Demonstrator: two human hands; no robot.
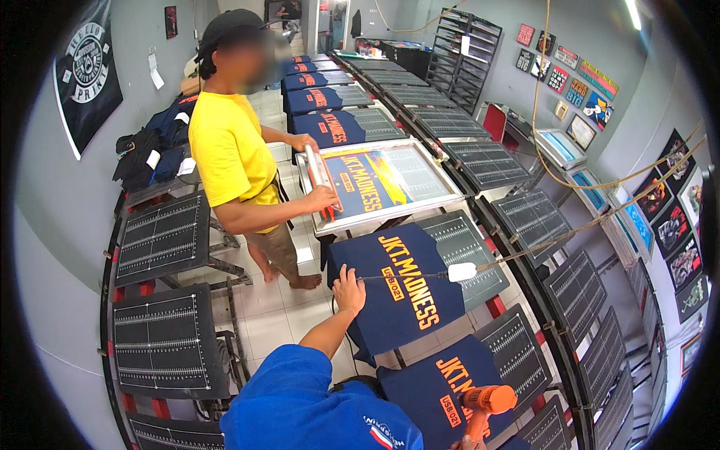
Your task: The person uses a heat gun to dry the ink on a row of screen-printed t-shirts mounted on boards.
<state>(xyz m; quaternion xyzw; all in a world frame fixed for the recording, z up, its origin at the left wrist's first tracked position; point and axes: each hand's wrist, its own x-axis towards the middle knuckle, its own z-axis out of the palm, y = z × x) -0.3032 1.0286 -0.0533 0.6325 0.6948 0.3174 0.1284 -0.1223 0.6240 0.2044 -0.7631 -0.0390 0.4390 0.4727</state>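
My left hand (349, 291) is closed at the left edge of a navy T-shirt (360, 255), which lies flat on a board and bears orange and yellow lettering. A thin black cord (401, 278) runs across this shirt from a white connector (462, 271) to my left fingers and seems gripped there. At the lower edge, my right hand (466, 445), mostly cut off, is wrapped round the handle of an orange heat gun (489, 400). The gun is above a second printed navy T-shirt (412, 382), hiding part of its lettering.
Across from me, a co-worker in a yellow shirt (232, 142) holds a squeegee (321, 180) on a framed screen (442, 169). Shirts on boards line up beyond. Black boards (161, 345) flank the aisle at left; more stand beyond a dark rail (525, 289). A rope (536, 127) hangs overhead.
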